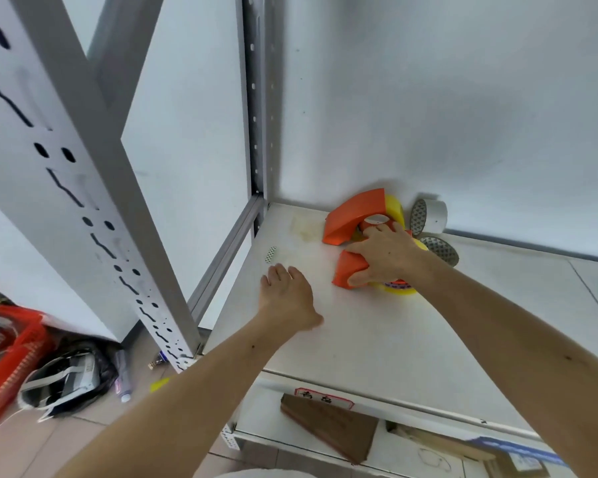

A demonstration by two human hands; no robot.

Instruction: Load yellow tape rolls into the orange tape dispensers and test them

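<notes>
Two orange tape dispensers with yellow tape rolls lie in the far corner of the white shelf [377, 339]. The far dispenser [354, 213] leans near the wall, its yellow roll [395, 205] showing behind it. My right hand [385, 255] is closed over the near dispenser [351, 269], whose yellow roll [399, 289] pokes out under my wrist. My left hand [287, 298] rests flat on the shelf to the left, fingers apart, holding nothing.
Two white patterned tape rolls [428, 215] [442, 250] sit by the wall at right. A small tape scrap [271, 254] lies on the shelf. A grey perforated upright [83, 188] stands left. A red basket [7, 353] and bag sit on the floor.
</notes>
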